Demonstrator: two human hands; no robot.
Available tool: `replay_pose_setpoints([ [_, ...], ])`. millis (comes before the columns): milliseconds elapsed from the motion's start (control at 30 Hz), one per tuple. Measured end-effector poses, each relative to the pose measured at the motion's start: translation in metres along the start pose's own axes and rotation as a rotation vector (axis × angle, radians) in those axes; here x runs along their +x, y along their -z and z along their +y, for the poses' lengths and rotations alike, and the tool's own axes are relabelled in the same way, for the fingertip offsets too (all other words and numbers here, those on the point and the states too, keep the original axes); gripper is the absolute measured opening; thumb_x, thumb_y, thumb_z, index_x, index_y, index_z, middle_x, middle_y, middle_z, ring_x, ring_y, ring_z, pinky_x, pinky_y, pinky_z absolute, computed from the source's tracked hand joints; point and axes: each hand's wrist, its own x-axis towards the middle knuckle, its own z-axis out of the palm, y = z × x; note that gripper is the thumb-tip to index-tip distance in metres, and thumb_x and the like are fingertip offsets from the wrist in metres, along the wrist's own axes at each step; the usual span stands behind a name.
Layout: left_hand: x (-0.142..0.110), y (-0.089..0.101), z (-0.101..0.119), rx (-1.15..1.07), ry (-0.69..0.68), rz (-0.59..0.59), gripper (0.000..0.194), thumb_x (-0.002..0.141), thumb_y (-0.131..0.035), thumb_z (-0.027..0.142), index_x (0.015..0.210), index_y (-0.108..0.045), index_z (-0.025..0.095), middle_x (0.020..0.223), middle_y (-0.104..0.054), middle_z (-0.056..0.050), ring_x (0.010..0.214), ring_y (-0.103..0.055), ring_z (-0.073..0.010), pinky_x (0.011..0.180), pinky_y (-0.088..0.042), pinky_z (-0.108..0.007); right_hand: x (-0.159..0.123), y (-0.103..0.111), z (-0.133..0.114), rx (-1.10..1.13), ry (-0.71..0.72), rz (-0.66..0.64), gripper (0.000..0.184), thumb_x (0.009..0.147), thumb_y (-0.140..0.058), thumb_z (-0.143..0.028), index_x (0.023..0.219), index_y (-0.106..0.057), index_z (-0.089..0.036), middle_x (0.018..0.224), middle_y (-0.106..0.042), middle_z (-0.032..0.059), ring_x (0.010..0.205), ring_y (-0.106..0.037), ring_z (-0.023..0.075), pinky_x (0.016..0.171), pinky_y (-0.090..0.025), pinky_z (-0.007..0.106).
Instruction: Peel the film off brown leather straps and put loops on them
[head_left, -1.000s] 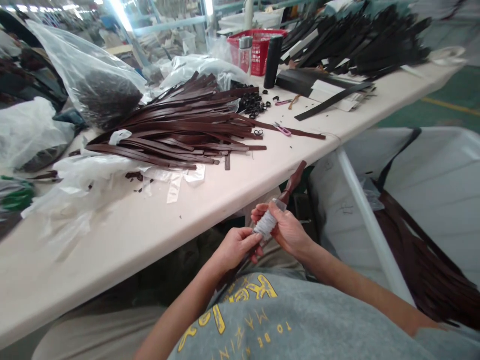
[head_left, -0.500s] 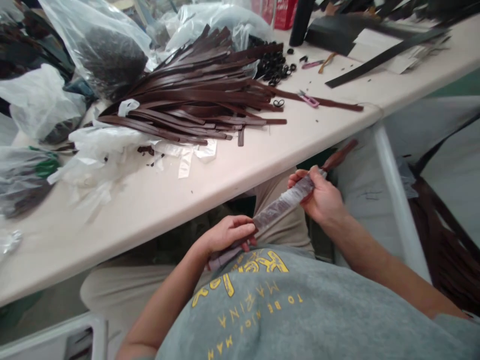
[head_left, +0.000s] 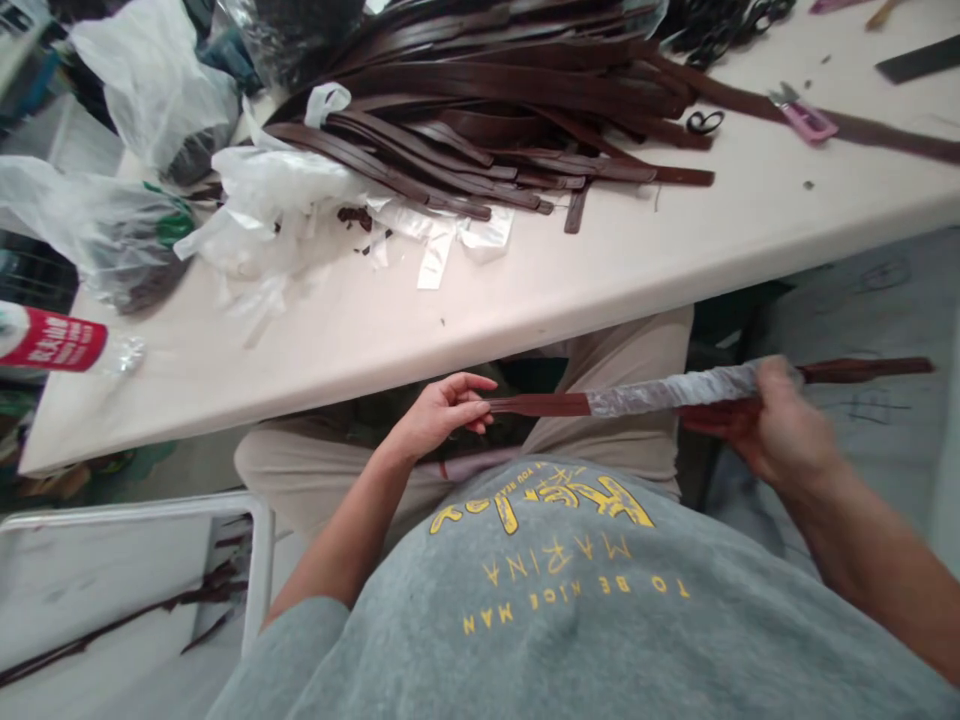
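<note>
Here, a two-handed grasp

The left hand [head_left: 444, 415] pinches a brown strap [head_left: 551, 404] between its fingers; the right hand [head_left: 784, 425], blurred, grips its plastic sleeve [head_left: 645, 394]. The strap is just outside the near edge of the table [head_left: 600, 265].

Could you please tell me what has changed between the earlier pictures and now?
The left hand and right hand have moved apart. The clear sleeve, bunched between them at first, is now stretched along the brown strapping. The left hand now holds bare strapping; the right remains on the sleeve. The strap pile and pink snips stayed on the table.
</note>
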Motion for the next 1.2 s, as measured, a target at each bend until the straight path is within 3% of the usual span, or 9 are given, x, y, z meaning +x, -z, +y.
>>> replay_pose_setpoints([
  [100,-0.005,-0.008,0.002,-0.004,-0.101,0.012,0.050,0.083,-0.068,0.035,0.127,-0.055,0.014,0.076,-0.068,0.000,0.061,-0.063,-0.0089,0.063,-0.051,-0.021,-0.022,-0.010,-0.018,-0.252,-0.064,-0.178,0.048,0.076,-0.067,-0.066,0.059,-0.069,-0.022,0.055,-0.067,0.0063,0.044,-0.060,0.0213,0.044,-0.048,0.035],
  [167,-0.006,-0.015,0.003,0.013,-0.145,-0.006,0.054,0.086,-0.064,0.035,0.134,-0.049,0.014,0.078,-0.067,0.000,0.063,-0.064,-0.0094,0.064,-0.051,-0.022,-0.030,-0.030,-0.036,-0.376,0.143,-0.176,0.036,0.079,-0.069,-0.056,0.064,-0.071,-0.023,0.062,-0.070,0.0041,0.053,-0.063,0.0205,0.054,-0.050,0.033],
  [233,-0.005,-0.024,0.005,0.031,-0.166,-0.035,0.057,0.089,-0.060,0.035,0.139,-0.044,0.014,0.080,-0.067,-0.001,0.065,-0.065,-0.0097,0.067,-0.052,-0.023,-0.030,-0.060,-0.053,-0.411,0.497,-0.130,0.027,0.085,-0.064,-0.051,0.082,-0.074,-0.025,0.084,-0.075,0.0045,0.076,-0.068,0.0231,0.073,-0.053,0.037],
  [300,-0.005,-0.031,0.008,0.048,-0.180,-0.059,0.058,0.090,-0.058,0.035,0.142,-0.041,0.015,0.082,-0.066,-0.001,0.068,-0.065,-0.0098,0.069,-0.052,-0.023,-0.024,-0.095,-0.064,-0.404,0.705,-0.206,0.029,0.084,-0.067,-0.047,0.101,-0.073,-0.024,0.107,-0.074,0.0077,0.098,-0.067,0.0269,0.089,-0.051,0.041],
  [400,-0.006,-0.034,0.013,0.088,-0.229,-0.036,0.059,0.090,-0.060,0.035,0.143,-0.042,0.015,0.079,-0.063,0.001,0.070,-0.063,-0.0099,0.070,-0.051,-0.023,-0.015,-0.138,-0.069,-0.434,0.779,-0.370,0.029,0.085,-0.069,-0.047,0.105,-0.073,-0.025,0.100,-0.075,0.0067,0.092,-0.068,0.0248,0.084,-0.052,0.039],
  [467,-0.009,-0.031,0.015,0.074,-0.242,0.009,0.060,0.089,-0.061,0.037,0.142,-0.043,0.016,0.078,-0.063,0.001,0.071,-0.063,-0.0106,0.070,-0.051,-0.023,-0.012,-0.152,-0.069,-0.424,0.771,-0.419,0.025,0.088,-0.067,-0.046,0.102,-0.074,-0.026,0.089,-0.075,0.0040,0.080,-0.068,0.0213,0.076,-0.052,0.035],
  [600,-0.015,-0.018,0.010,-0.123,-0.157,0.114,0.052,0.091,-0.056,0.048,0.132,-0.052,0.016,0.091,-0.069,-0.004,0.072,-0.067,-0.0123,0.069,-0.053,-0.025,-0.010,-0.155,-0.066,-0.361,0.783,-0.399,0.023,0.087,-0.068,-0.043,0.101,-0.075,-0.027,0.085,-0.075,0.0030,0.075,-0.067,0.0200,0.072,-0.051,0.033],
  [767,-0.013,-0.012,0.004,-0.101,-0.095,0.173,0.036,0.084,-0.066,0.048,0.088,-0.067,0.012,0.083,-0.072,-0.006,0.066,-0.065,-0.0106,0.062,-0.049,-0.021,-0.005,-0.153,-0.064,-0.403,0.819,-0.340,0.023,0.090,-0.065,-0.042,0.102,-0.075,-0.025,0.083,-0.074,0.0041,0.074,-0.067,0.0198,0.069,-0.051,0.032],
  [1200,0.005,-0.023,0.005,-0.176,-0.129,0.286,0.037,0.068,-0.074,0.050,0.070,-0.069,0.013,0.063,-0.066,-0.005,0.055,-0.059,-0.0137,0.061,-0.047,-0.028,0.011,-0.162,-0.058,-0.364,1.105,-0.248,0.013,0.092,-0.060,-0.031,0.096,-0.072,-0.027,0.075,-0.072,-0.0002,0.063,-0.071,0.0169,0.056,-0.056,0.023],
])
